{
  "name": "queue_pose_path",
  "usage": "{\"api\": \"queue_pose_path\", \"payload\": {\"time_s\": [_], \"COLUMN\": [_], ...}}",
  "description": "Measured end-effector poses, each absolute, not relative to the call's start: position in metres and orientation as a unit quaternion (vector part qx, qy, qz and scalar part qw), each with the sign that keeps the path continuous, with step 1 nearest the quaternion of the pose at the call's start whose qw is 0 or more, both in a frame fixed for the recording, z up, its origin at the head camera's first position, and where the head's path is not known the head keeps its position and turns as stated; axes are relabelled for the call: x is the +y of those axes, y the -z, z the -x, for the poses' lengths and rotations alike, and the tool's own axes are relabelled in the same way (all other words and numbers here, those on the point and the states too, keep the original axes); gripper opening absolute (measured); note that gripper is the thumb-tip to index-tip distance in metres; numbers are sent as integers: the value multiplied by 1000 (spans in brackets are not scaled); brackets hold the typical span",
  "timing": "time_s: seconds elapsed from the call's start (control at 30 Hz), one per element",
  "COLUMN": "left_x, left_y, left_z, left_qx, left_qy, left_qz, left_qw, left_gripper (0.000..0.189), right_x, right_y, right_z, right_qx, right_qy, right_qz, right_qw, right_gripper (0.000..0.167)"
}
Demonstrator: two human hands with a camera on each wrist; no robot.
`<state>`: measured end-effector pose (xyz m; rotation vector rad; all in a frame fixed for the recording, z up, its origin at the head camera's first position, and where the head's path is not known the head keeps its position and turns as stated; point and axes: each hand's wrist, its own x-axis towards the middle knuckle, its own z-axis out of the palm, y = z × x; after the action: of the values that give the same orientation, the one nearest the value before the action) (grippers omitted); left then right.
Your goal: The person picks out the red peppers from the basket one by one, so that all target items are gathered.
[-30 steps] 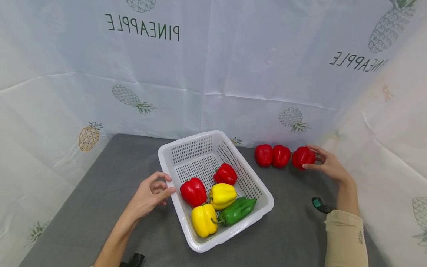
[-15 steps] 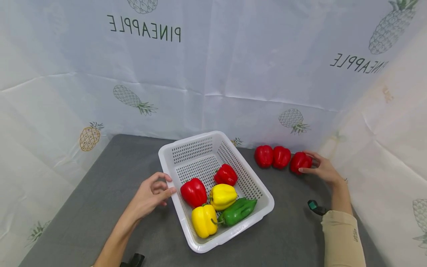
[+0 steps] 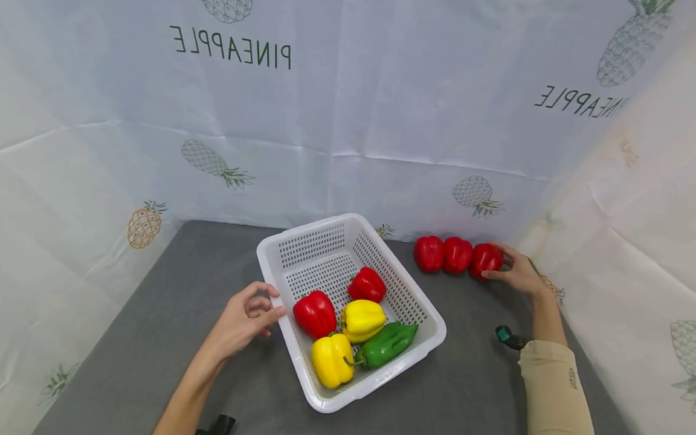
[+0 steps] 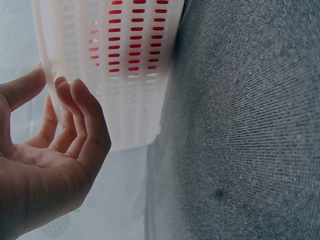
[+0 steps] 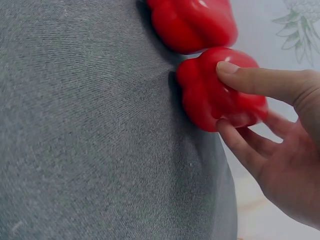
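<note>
At the back right, my right hand [image 3: 519, 273] holds a red bell pepper [image 3: 484, 261] between thumb and fingers. The right wrist view shows the thumb across that pepper [image 5: 202, 95] and fingertips on its opposite side. It sits on the table in a row with another red pepper [image 3: 458, 255] and a further red pepper [image 3: 429, 254]. My left hand [image 3: 241, 320] pinches the left rim of a white perforated plastic basket [image 3: 415, 290]. In the left wrist view, thumb and curled fingers meet at the basket's rim [image 4: 42, 55].
Inside the basket lie two red peppers [image 3: 315, 314], two yellow peppers [image 3: 363, 320] and a green pepper [image 3: 387, 344]. A dark grey cloth [image 3: 179, 302] covers the table. White pineapple-print curtains [image 3: 391, 109] stand behind it and at both sides.
My right hand has moved left with its red pepper, from apart to right beside the other two. My left hand and the basket have stayed in place.
</note>
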<state>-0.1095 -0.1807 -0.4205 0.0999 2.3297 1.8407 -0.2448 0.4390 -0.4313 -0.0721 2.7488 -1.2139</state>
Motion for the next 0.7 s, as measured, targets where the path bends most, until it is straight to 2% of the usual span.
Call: {"api": "queue_pose_path", "payload": {"time_s": [0.7], "left_x": [-179], "left_y": [420], "left_z": [110], "left_qx": [782], "left_qy": [-618], "left_qz": [-29], "left_qw": [82], "left_gripper": [44], "right_x": [434], "right_y": [428], "right_z": [246], "right_qx": [922], "right_qy": [379], "right_qz": [33], "right_qw": [73], "right_gripper": [88]}}
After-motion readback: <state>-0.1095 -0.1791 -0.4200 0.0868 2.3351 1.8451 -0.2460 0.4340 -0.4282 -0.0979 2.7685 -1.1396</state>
